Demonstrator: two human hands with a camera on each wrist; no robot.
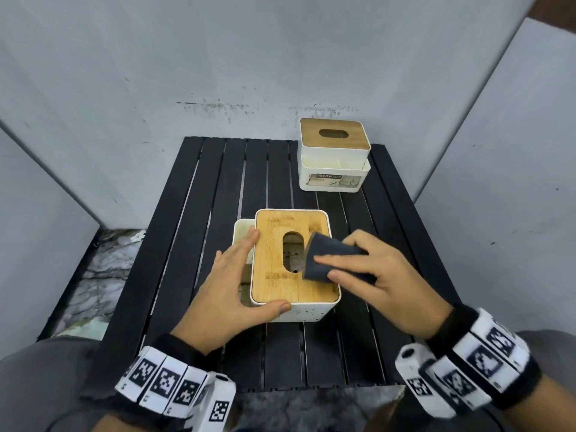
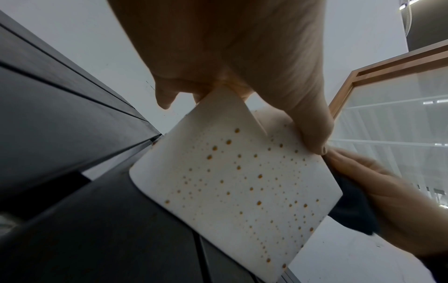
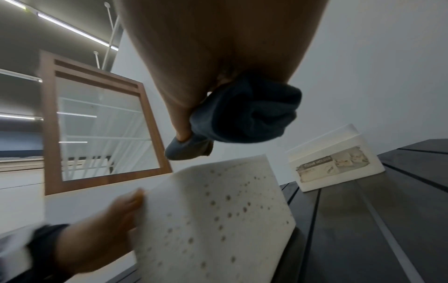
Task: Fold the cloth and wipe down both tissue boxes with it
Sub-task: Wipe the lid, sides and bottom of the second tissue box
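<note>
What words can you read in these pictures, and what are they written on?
"TISSUE HOLDER": on the sticker on the front of the far tissue box; it reads the same in the right wrist view.
Smaller print on that sticker: too small and worn to read.
Marks burnt into the near box's wooden lid: too faint to read.
Square black-and-white codes on both wristbands: patterns, not words.

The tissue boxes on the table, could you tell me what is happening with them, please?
A person is wiping the near box. The right hand holds a folded dark cloth on its wooden lid, beside the slot. The left hand steadies the box, thumb at its front corner. The far box stands untouched at the back of the table.
</note>
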